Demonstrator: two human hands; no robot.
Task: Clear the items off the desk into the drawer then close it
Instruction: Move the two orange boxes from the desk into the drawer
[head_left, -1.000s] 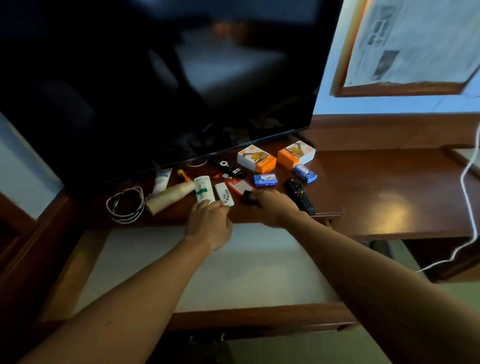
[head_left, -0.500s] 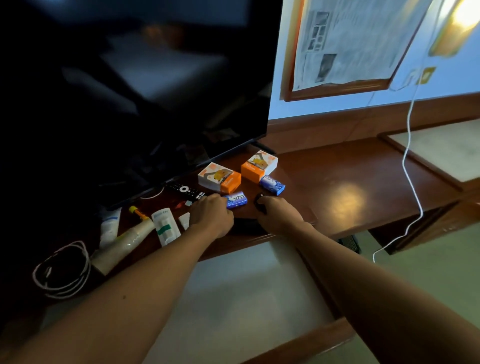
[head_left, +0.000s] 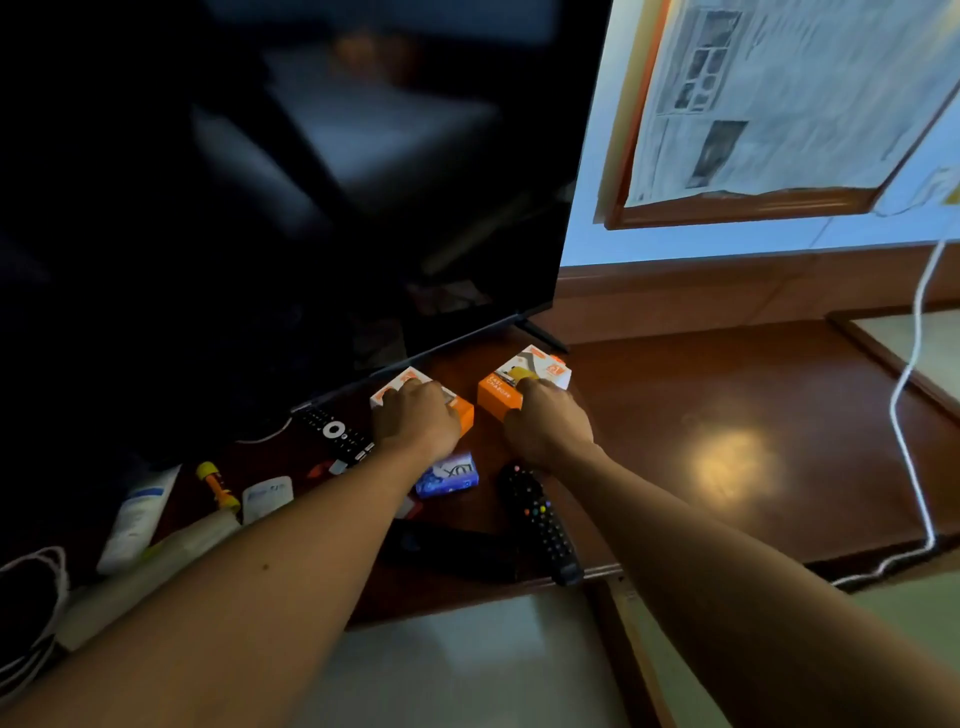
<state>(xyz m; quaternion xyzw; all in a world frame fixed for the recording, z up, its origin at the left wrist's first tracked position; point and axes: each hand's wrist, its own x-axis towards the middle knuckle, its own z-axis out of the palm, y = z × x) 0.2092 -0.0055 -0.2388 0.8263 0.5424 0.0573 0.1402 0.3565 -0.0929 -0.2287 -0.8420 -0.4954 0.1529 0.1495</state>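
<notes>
Two orange-and-white boxes stand on the brown desk just in front of the TV. My left hand is clasped over the left box. My right hand is clasped over the right box. A blue soap box lies between my wrists. Beside it, a black remote reaches to the desk's front edge. A second remote, a yellow marker, a white tube and a cream tube lie to the left. The open drawer shows its pale lining below.
A large dark TV fills the back left, its foot next to the right box. A coiled white cable lies at the far left. Another white cable hangs down over the desk's right end. A dark flat object lies under my left forearm.
Both hands have moved from the small items near the desk's front edge back to the two orange boxes and closed over them. The view has swung right and nearer.
</notes>
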